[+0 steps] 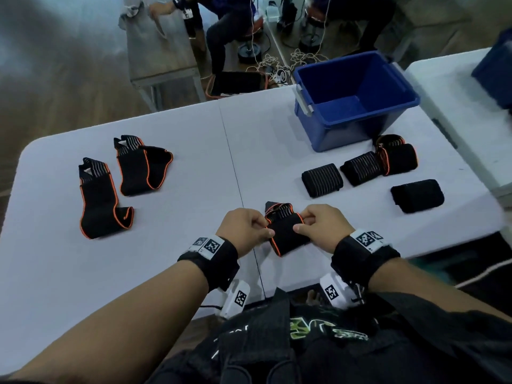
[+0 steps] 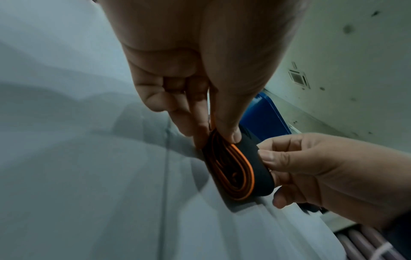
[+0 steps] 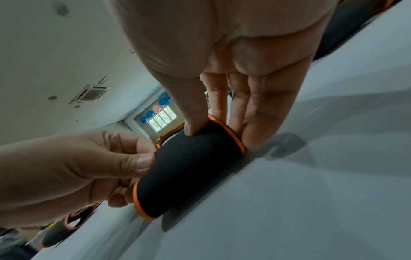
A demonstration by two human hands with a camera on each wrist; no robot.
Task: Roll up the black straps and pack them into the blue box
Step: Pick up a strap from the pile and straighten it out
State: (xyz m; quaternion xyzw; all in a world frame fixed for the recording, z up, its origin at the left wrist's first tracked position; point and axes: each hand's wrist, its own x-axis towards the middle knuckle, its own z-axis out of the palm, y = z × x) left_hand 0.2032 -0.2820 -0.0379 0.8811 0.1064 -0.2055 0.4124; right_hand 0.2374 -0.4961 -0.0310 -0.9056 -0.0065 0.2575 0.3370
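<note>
Strap roll [image 1: 285, 231] pinched at both ends by left hand [image 1: 243, 230] and right hand [image 1: 322, 227], near table edge [image 1: 304, 284].

We see a white table [image 1: 194, 128] carrying the blue box [image 1: 357, 106], four rolled straps [image 1: 322, 180], two unrolled straps [image 1: 102, 198] and one half-rolled strap [image 1: 285, 231].

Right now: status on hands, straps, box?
Left hand and right hand both pinch a half-rolled strap on the table. Blue box looks empty. Two unrolled straps left; nothing in the way.
</note>
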